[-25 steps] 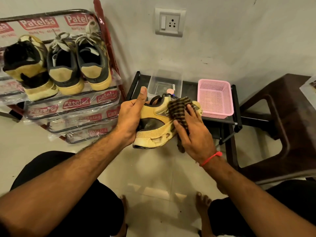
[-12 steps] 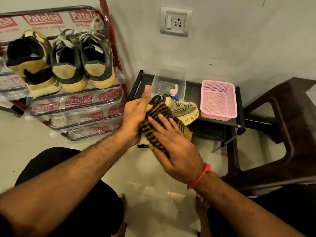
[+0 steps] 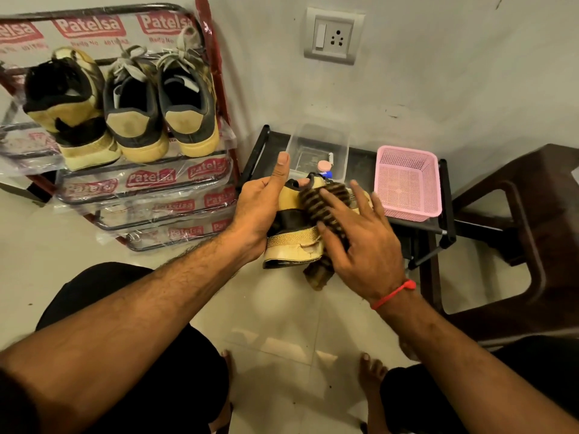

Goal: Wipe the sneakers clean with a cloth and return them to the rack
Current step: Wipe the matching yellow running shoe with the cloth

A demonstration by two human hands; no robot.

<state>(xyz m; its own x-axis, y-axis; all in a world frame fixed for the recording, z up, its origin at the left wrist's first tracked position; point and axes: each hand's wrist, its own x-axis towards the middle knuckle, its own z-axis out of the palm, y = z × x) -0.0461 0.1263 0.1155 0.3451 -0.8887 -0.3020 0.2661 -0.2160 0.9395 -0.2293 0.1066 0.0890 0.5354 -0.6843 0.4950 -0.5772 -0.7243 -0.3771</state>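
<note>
From the head camera, the left hand (image 3: pixel 260 211) grips the heel of a tan sneaker (image 3: pixel 293 236), thumb raised, fingers curled round it. The right hand (image 3: pixel 365 242) presses a striped cloth (image 3: pixel 319 208) flat against the sneaker's side, fingers straight and spread. The sneaker is held just right of the shoe rack (image 3: pixel 147 195), where three sneakers (image 3: pixel 125 114) sit on the top shelf.

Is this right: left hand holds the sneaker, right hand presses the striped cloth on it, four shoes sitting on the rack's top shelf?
Not quite. The head view shows three shoes on the rack, not four. The rest stands: the left hand holds the sneaker while the right hand presses the striped cloth on it.
</note>
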